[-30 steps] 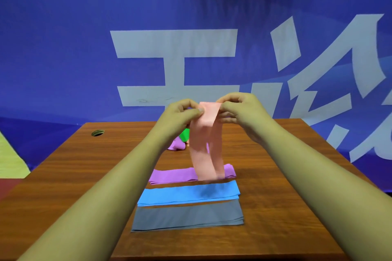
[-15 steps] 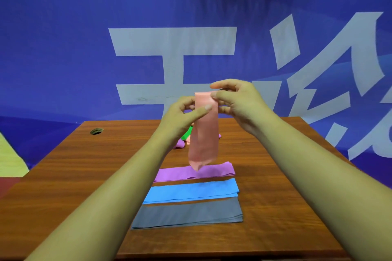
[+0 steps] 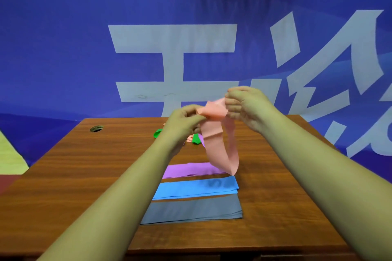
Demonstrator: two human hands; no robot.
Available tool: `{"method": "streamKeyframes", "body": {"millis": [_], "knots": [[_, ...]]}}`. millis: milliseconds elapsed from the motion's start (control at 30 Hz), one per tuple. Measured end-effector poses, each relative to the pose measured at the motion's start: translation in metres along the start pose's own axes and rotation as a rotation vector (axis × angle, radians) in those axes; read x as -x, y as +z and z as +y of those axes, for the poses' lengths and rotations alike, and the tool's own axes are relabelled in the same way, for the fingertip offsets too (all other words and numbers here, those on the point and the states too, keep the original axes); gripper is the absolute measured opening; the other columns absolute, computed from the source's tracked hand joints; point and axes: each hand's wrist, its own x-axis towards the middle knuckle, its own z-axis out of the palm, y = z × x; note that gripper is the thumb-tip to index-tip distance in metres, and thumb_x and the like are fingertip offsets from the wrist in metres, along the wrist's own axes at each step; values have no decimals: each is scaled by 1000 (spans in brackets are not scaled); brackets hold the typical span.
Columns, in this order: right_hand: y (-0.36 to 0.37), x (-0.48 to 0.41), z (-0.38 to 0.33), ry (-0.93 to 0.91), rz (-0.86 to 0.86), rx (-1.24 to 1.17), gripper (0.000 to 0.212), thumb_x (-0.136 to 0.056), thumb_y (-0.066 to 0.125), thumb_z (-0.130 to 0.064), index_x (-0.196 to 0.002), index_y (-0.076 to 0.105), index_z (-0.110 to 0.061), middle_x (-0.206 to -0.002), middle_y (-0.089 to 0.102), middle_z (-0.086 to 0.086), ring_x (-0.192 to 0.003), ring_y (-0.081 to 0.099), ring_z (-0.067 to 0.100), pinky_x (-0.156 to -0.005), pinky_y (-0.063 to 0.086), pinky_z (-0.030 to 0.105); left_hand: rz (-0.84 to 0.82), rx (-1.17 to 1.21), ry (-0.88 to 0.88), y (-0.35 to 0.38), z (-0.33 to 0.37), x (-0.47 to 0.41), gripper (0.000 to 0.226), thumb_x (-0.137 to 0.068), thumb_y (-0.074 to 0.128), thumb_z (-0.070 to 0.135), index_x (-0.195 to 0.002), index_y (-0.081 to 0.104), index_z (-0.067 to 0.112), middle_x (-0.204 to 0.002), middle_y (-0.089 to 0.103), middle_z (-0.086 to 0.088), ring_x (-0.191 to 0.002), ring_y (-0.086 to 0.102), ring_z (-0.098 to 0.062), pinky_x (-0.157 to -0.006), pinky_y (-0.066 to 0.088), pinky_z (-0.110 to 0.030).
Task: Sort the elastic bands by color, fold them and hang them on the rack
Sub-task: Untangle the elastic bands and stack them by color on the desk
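Observation:
A pink elastic band (image 3: pixel 218 146) hangs as a loop above the wooden table (image 3: pixel 84 171). My left hand (image 3: pixel 184 121) pinches its left upper end, and my right hand (image 3: pixel 246 106) grips the right upper end a little higher. Under the loop lie three flat folded stacks in a row: purple (image 3: pixel 186 170), blue (image 3: pixel 195 189) and grey (image 3: pixel 193 210). Behind my left hand, loose green bands (image 3: pixel 158 133) and bits of pink and purple sit in a small pile, partly hidden. No rack is in view.
A round cable hole (image 3: pixel 96 128) is at the table's far left corner. A blue banner with large pale characters (image 3: pixel 176 65) stands right behind the table. The table's front edge runs along the bottom of the view.
The pink band was held flat and doubled by both hands close together. Now the hands have drawn apart, the right one higher, and the band hangs open as a loop.

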Motion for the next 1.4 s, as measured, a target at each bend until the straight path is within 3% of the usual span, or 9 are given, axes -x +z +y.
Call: {"method": "streamKeyframes", "body": {"millis": [67,167,267,400,500,633,867,1100,1400], "knots": [[-2,6,12,63,-92,8,10,-91,55,-6,-86,52,-15,-49,49,2,-45,48,18,-58,42,33,5,81,-28,1,13,-8,10,-93,59,6,-98,68,9,-77,63,-5,-62,56,-12,-59,47,-20],[-6,13,23,119,-157,40,25,-89,65,-24,-108,60,-10,-79,68,19,-72,67,31,-78,58,45,20,154,-103,2,24,-17,11,-94,58,14,-100,68,12,-92,70,-7,-75,66,-18,-69,52,-28],[-7,17,30,86,-199,33,36,-86,73,-23,-116,59,-10,-75,69,12,-70,66,25,-88,54,50,115,286,-218,4,28,-19,7,-94,58,13,-95,64,12,-87,69,-6,-68,68,-15,-55,54,-22],[-5,17,34,-10,-196,128,51,-79,76,-3,-124,55,-16,-68,64,2,-63,60,14,-70,54,37,114,327,-250,2,23,-20,12,-95,56,14,-98,64,6,-90,71,-12,-79,69,-22,-71,59,-33],[1,15,28,-73,-172,89,48,-80,75,-1,-120,58,-22,-71,63,3,-66,59,13,-62,49,27,60,275,-303,-4,19,-19,38,-94,60,33,-116,61,2,-111,70,-17,-96,69,-29,-85,56,-37],[7,11,20,-128,-122,35,28,-82,72,-1,-106,67,-14,-76,65,5,-69,62,13,-65,54,29,-80,130,-357,-8,14,-10,76,-83,58,66,-118,60,-1,-105,65,-16,-96,67,-27,-77,57,-33],[3,3,23,-224,-18,233,12,-82,74,-5,-92,74,-12,-84,70,5,-79,66,11,-74,57,31,67,143,-238,-4,8,-2,40,-91,62,45,-98,56,6,-75,73,-9,-78,71,-22,-77,59,-32],[-3,4,18,-338,-24,453,6,-84,71,-8,-89,74,-7,-84,72,8,-75,64,9,-67,54,28,35,-221,129,4,3,-4,17,-93,64,25,-108,67,16,-82,70,-1,-72,67,-5,-71,55,-25],[-10,2,12,-407,-25,597,7,-90,68,-18,-90,73,-13,-80,69,0,-69,59,3,-67,50,20,135,-406,322,6,10,-13,12,-90,68,27,-79,69,27,-77,59,8,-67,50,-1,-60,38,-8]]}}
